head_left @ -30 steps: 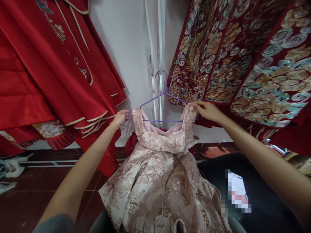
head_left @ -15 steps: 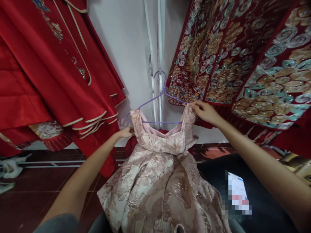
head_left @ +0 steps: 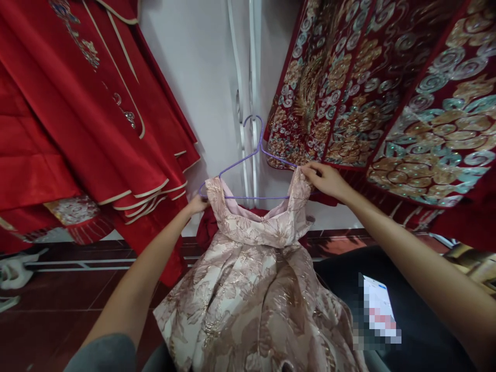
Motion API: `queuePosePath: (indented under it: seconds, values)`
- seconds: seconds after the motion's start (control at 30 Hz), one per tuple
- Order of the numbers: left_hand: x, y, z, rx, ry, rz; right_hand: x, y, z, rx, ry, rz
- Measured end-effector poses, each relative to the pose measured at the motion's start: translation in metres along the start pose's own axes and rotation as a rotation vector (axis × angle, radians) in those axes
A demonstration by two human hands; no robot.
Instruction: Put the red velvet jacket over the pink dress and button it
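A pale pink and gold floral dress (head_left: pixel 256 289) hangs by its wide shoulder straps on a thin purple hanger (head_left: pixel 248 155), the skirt spreading toward me. My right hand (head_left: pixel 324 178) pinches the right strap close to the hanger's right end, thumb and forefinger together. At the left strap, my left hand (head_left: pixel 197 205) is closed near the strap's outer edge and the hanger's left end. Its fingertips are partly hidden behind the fabric. The hanger's hook points up in front of a white surface, and I cannot tell whether it rests on anything.
Red garments with cream piping (head_left: pixel 116 129) hang at the left. Dark red embroidered clothing (head_left: pixel 387 103) hangs at the right. A phone (head_left: pixel 380 302), partly pixelated, lies on a black surface (head_left: pixel 422 315). White shoes (head_left: pixel 17 271) and a metal rail (head_left: pixel 89 264) are low at left.
My left hand has moved slightly up along the left strap toward the hanger's end. My right hand keeps its pinch, and the dress has barely shifted.
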State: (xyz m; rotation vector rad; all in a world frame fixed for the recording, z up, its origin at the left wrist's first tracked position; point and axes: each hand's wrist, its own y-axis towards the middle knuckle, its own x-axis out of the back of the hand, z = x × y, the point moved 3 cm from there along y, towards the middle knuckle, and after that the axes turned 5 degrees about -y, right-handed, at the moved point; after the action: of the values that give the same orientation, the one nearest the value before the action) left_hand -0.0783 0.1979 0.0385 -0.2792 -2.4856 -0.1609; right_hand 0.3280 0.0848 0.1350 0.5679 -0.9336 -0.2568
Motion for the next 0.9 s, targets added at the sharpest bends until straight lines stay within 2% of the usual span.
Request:
queuePosePath:
  seconds: [0.07,0.17,0.23,0.3,0.4,0.43,0.5,0.57,0.67,0.8,0.87,0.9]
  values:
    - [0.013,0.0,-0.004,0.03,-0.008,0.067,0.0,0.0,0.0,0.003,0.002,0.007]
    - [0.029,-0.001,-0.011,0.073,0.032,0.249,0.0,0.001,0.001,0.003,0.004,0.001]
    - [0.042,0.005,-0.021,0.028,0.155,0.253,0.0,0.0,0.001,-0.004,0.014,-0.001]
    - [0.056,0.016,-0.037,-0.057,0.27,0.143,0.0,0.0,0.001,-0.008,0.025,0.0]
    - [0.07,0.031,-0.074,-0.198,0.307,-0.004,0.0,0.001,0.001,-0.007,0.046,0.005]
    - [0.072,0.032,-0.092,-0.321,0.334,-0.086,0.0,0.001,0.001,-0.006,0.054,0.007]
    - [0.071,0.025,-0.127,-0.556,0.392,-0.247,0.001,0.002,0.001,-0.005,0.08,0.015]
    - [0.064,0.009,-0.161,-0.738,0.37,-0.357,0.004,0.003,0.002,-0.007,0.122,0.054]
    - [0.053,-0.02,-0.197,-0.864,0.243,-0.492,0.013,0.004,0.004,-0.076,0.219,0.178]
    - [0.046,-0.045,-0.213,-0.929,0.094,-0.679,0.022,0.001,-0.003,-0.355,0.542,0.381]
    - [0.043,-0.048,-0.21,-0.918,0.08,-0.682,0.017,-0.004,-0.008,-0.489,0.717,0.486]
    - [0.042,-0.048,-0.207,-0.904,0.08,-0.669,0.013,-0.006,-0.011,-0.515,0.761,0.486]
